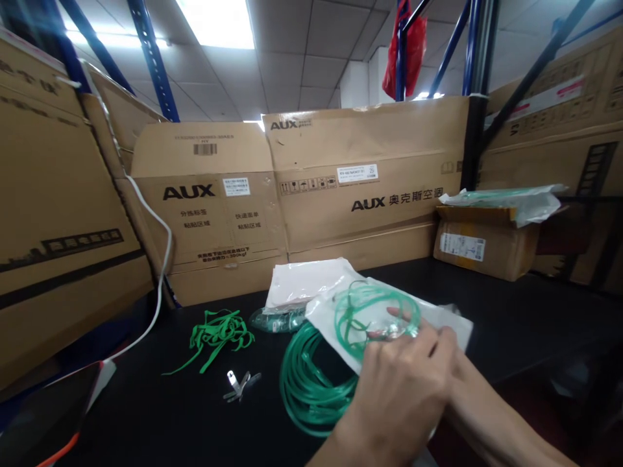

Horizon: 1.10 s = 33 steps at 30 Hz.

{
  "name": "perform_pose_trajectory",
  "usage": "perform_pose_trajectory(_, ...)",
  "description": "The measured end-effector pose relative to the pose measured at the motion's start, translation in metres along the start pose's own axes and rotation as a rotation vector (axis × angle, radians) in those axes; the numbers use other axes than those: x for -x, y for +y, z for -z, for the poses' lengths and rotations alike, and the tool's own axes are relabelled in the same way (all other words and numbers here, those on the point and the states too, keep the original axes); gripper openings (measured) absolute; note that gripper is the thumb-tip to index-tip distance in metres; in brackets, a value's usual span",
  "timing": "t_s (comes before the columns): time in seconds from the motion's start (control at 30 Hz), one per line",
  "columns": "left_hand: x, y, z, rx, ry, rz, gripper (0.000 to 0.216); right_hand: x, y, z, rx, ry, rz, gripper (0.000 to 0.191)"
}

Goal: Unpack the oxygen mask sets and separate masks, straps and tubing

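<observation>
My left hand (pixel 399 383) lies over my right hand (pixel 450 347) at the lower middle of the view. Both are closed around a clear plastic piece with a small coil of thin green tubing (pixel 374 311), held against a white plastic bag (pixel 335 311). My right hand is mostly covered by the left; only its knuckles and fingertips show. A larger coil of green tubing (pixel 306 386) lies on the black table (pixel 160 421) just left of my hands. Behind it lies a clear green mask piece (pixel 277 319).
A bundle of green elastic straps (pixel 219 334) and small metal clips (pixel 238 386) lie to the left. A dark phone or tablet (pixel 43 415) sits at the left edge beside a white cable (pixel 163 272). Cardboard boxes (pixel 360 181) wall the back and sides; a smaller open carton (pixel 487 240) stands at right.
</observation>
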<state>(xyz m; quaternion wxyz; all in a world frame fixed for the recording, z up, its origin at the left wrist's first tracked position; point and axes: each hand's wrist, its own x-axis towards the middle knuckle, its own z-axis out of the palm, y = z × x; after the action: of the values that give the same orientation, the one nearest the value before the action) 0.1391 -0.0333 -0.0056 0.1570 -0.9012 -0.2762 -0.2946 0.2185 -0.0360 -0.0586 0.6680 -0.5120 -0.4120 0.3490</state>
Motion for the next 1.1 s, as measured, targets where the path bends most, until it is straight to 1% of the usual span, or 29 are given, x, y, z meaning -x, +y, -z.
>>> perform_pose_trajectory(0.07,-0.009,0.008,0.001,0.009,-0.005,-0.040,0.021,0.000,0.011,-0.013,0.077,0.175,0.084,0.039)
perform_pose_trajectory(0.1,-0.014,0.011,0.000,0.018,0.000,-0.058,0.019,-0.004,0.016,-0.015,0.140,0.270,0.144,0.035)
perform_pose_trajectory(0.13,-0.018,0.014,-0.001,0.034,0.008,-0.075,0.017,-0.009,0.019,-0.012,0.166,0.342,0.183,0.030)
perform_pose_trajectory(0.17,-0.021,0.017,-0.004,0.054,0.016,-0.094,0.016,-0.018,0.020,-0.004,0.162,0.384,0.200,0.026)
perform_pose_trajectory(0.2,-0.023,0.020,-0.007,0.071,0.026,-0.113,0.016,-0.028,0.019,0.006,0.120,0.396,0.184,0.023)
perform_pose_trajectory(0.23,-0.024,0.023,-0.011,0.082,0.036,-0.132,0.016,-0.039,0.017,0.018,0.025,0.276,0.111,0.022)
perform_pose_trajectory(0.27,-0.024,0.025,-0.015,0.090,0.046,-0.153,0.016,-0.052,0.013,0.031,-0.083,0.073,0.007,0.025)
perform_pose_trajectory(0.33,-0.019,0.030,-0.023,0.103,0.066,-0.176,0.013,-0.074,0.006,0.052,-0.156,-0.068,-0.060,0.031)
perform_pose_trajectory(0.37,-0.015,0.031,-0.027,0.114,0.069,-0.170,0.011,-0.082,0.004,0.060,-0.176,-0.125,-0.113,0.035)
perform_pose_trajectory(0.43,-0.001,0.031,-0.033,0.142,0.055,-0.123,0.010,-0.089,0.005,0.073,-0.178,-0.188,-0.207,0.034)
perform_pose_trajectory(0.53,0.024,0.020,-0.036,0.152,0.046,-0.050,0.015,-0.084,0.010,0.096,-0.142,-0.309,-0.316,0.033)
perform_pose_trajectory(0.57,0.033,0.015,-0.035,0.155,0.056,-0.028,0.016,-0.081,0.008,0.106,-0.096,-0.360,-0.335,0.034)
perform_pose_trajectory(0.63,0.047,0.002,-0.031,0.186,0.089,0.035,0.020,-0.076,0.000,0.127,0.089,-0.438,-0.335,0.044)
perform_pose_trajectory(0.67,0.052,-0.005,-0.027,0.209,0.103,0.073,0.022,-0.077,-0.007,0.136,0.192,-0.429,-0.286,0.050)
perform_pose_trajectory(0.73,0.056,-0.018,-0.021,0.259,0.096,0.157,0.025,-0.083,-0.020,0.145,0.399,-0.324,-0.090,0.053)
perform_pose_trajectory(0.77,0.057,-0.023,-0.018,0.279,0.081,0.198,0.024,-0.090,-0.024,0.144,0.502,-0.253,0.041,0.052)
perform_pose_trajectory(0.83,0.055,-0.031,-0.013,0.298,0.036,0.270,0.022,-0.108,-0.023,0.133,0.720,-0.172,0.314,0.049)
perform_pose_trajectory(0.87,0.054,-0.034,-0.011,0.304,0.006,0.291,0.021,-0.120,-0.018,0.124,0.815,-0.212,0.441,0.050)
perform_pose_trajectory(0.9,0.053,-0.036,-0.009,0.308,-0.029,0.302,0.021,-0.132,-0.010,0.114,0.918,-0.296,0.555,0.056)
perform_pose_trajectory(0.93,0.053,-0.037,-0.007,0.315,-0.066,0.305,0.021,-0.144,0.001,0.104,0.964,-0.374,0.579,0.059)
perform_pose_trajectory(1.0,0.054,-0.040,-0.004,0.326,-0.121,0.298,0.021,-0.169,0.023,0.086,1.042,-0.511,0.571,0.062)
perform_pose_trajectory(1.03,0.054,-0.042,-0.001,0.326,-0.135,0.294,0.020,-0.180,0.033,0.079,1.086,-0.557,0.556,0.059)
perform_pose_trajectory(1.1,0.056,-0.047,0.005,0.313,-0.154,0.298,0.021,-0.201,0.048,0.069,1.164,-0.602,0.531,0.056)
